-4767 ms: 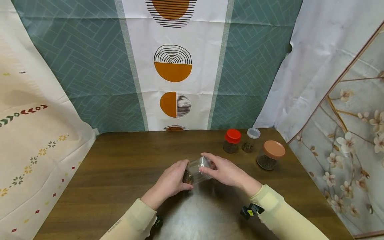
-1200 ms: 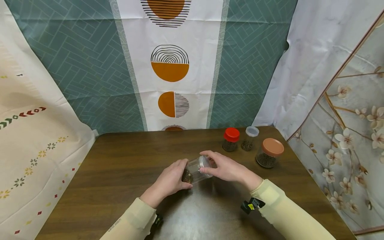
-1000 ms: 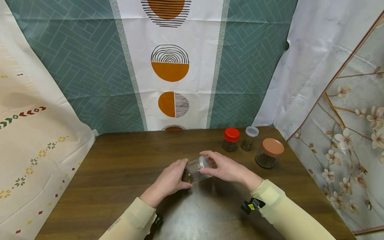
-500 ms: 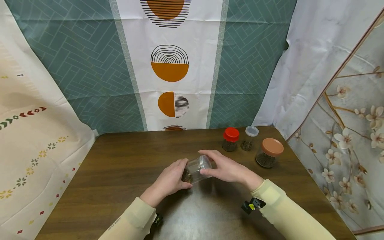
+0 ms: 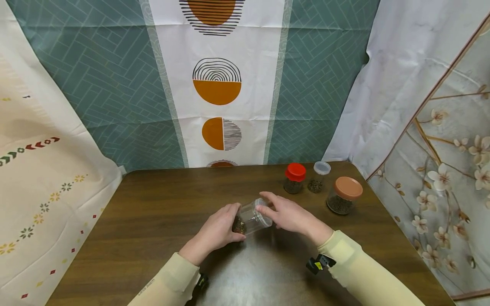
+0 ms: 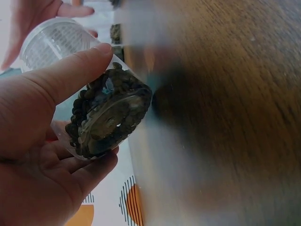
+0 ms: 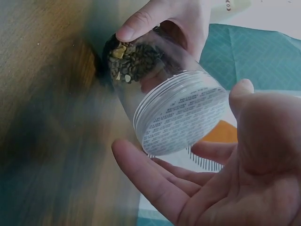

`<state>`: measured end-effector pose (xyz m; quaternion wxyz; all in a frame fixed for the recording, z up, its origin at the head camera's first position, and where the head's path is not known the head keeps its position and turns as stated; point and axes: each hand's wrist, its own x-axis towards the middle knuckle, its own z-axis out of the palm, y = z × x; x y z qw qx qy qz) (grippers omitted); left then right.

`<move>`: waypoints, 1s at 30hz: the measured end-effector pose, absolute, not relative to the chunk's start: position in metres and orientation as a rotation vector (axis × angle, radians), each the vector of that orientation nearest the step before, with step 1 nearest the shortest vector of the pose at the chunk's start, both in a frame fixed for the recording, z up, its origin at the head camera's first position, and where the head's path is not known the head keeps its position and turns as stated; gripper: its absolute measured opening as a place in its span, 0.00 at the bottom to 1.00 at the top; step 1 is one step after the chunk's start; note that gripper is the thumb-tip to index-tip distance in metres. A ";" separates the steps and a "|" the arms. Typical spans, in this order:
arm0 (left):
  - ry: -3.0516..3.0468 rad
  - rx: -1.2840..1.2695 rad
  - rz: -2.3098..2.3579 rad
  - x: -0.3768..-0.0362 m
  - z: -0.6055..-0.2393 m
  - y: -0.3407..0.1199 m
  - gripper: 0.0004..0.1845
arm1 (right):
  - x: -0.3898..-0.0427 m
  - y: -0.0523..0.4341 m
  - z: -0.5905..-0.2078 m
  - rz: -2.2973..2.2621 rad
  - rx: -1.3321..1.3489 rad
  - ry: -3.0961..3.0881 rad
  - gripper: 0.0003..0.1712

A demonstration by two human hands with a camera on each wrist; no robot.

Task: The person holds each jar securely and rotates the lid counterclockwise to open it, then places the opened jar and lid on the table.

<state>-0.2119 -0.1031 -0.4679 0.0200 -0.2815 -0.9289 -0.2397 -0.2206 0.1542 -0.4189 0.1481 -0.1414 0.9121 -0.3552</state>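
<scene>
My left hand point(image 5: 218, 227) grips the bottom end of a clear jar point(image 5: 250, 221), thumb on one side and fingers on the other. The jar is tilted over the table, its top toward the right hand. Dark seed-like bits with a few yellowish pieces point(image 7: 120, 51) lie at its bottom end. A clear lid point(image 7: 183, 113) sits on the jar, with printed lettering showing on its round face. My right hand point(image 5: 291, 214) is spread around this lid, and in the right wrist view a gap shows between lid and fingers point(image 7: 141, 172).
At the back right of the brown wooden table point(image 5: 160, 212) stand a red-lidded jar point(image 5: 295, 174), a small jar with a translucent lid point(image 5: 317, 180) and a wider jar with a pinkish-brown lid point(image 5: 344, 195). Patterned cloths point(image 5: 229, 140) hang behind and beside the table.
The right hand's fingers have loosened from around the lid, and the thumb has shifted up across it. The left hand and jar stay almost in place.
</scene>
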 end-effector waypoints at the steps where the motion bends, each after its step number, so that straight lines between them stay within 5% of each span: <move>1: -2.881 -0.875 -0.742 -0.212 -0.468 -0.103 0.47 | -0.221 0.153 -0.419 -1.013 -0.394 2.620 0.43; 30: -2.907 -0.847 -0.687 -0.214 -0.466 -0.102 0.48 | -0.220 0.157 -0.416 -1.035 -0.483 2.607 0.42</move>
